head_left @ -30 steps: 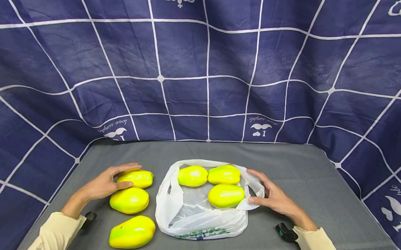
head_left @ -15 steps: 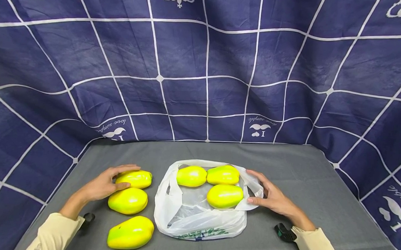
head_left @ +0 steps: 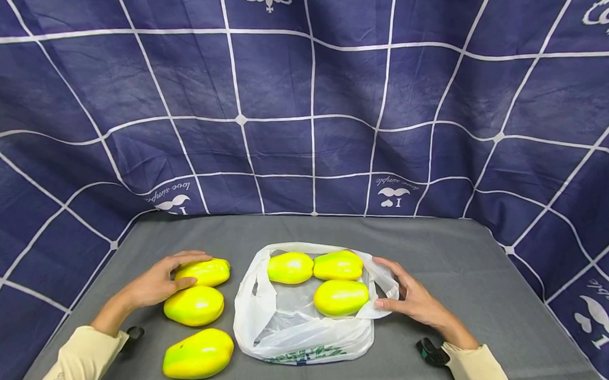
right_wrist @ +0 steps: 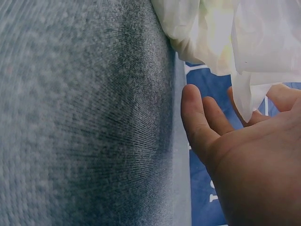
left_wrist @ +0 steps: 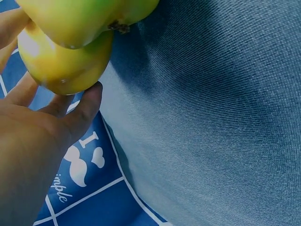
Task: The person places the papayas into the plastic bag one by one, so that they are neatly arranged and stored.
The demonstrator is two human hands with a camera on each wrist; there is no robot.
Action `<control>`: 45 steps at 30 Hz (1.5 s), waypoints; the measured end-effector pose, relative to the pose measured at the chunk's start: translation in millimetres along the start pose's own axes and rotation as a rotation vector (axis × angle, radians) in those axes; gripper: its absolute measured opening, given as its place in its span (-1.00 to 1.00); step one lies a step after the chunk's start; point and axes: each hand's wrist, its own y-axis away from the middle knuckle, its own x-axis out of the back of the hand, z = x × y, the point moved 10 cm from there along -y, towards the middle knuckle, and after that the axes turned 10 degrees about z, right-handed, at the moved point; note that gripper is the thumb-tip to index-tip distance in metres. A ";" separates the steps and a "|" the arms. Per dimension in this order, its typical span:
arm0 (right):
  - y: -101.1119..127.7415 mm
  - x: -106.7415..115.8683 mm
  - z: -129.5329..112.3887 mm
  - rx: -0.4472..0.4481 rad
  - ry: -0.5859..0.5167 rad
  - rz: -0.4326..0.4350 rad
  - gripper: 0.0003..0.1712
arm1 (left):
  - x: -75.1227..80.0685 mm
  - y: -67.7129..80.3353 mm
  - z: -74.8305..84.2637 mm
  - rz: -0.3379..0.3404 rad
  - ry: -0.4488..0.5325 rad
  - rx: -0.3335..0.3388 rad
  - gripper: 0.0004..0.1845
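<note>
On the grey table lies a white plastic bag [head_left: 298, 331], mouth spread wide, with three yellow-green fruits [head_left: 340, 297] inside. Three more fruits lie to its left. My left hand [head_left: 191, 270] cups the farthest one [head_left: 206, 272], fingers over its top and thumb on its near side. The left wrist view shows that fruit [left_wrist: 66, 61] against my fingers [left_wrist: 84, 108]. My right hand [head_left: 382, 283] holds the bag's right rim between thumb and fingers. In the right wrist view, the bag's plastic [right_wrist: 235, 33] hangs over my right hand [right_wrist: 235, 155].
Two loose fruits [head_left: 194, 305] [head_left: 198, 353] lie near the table's front left. A dark blue cloth with white grid lines [head_left: 308, 99] hangs behind and along both sides. Bare grey table [head_left: 484, 288] lies to the right of and behind the bag.
</note>
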 end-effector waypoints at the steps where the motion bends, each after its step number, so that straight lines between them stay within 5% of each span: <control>1: -0.1 0.1 -0.1 -0.001 0.001 0.001 -0.01 | -0.2 0.0 -0.6 0.000 -0.002 0.004 -0.52; 14: -0.5 1.7 -2.4 -0.002 0.055 0.017 -0.02 | 6.0 -4.0 2.8 0.042 -0.030 0.004 -0.54; 25: -2.5 2.5 -3.0 -0.018 0.100 0.020 -0.02 | 16.2 -9.9 19.5 0.119 -0.068 -0.067 -0.54; 45: 0.1 1.6 -3.0 -0.032 0.097 0.021 -0.01 | 6.3 -30.3 83.4 0.117 -0.039 -0.163 -0.52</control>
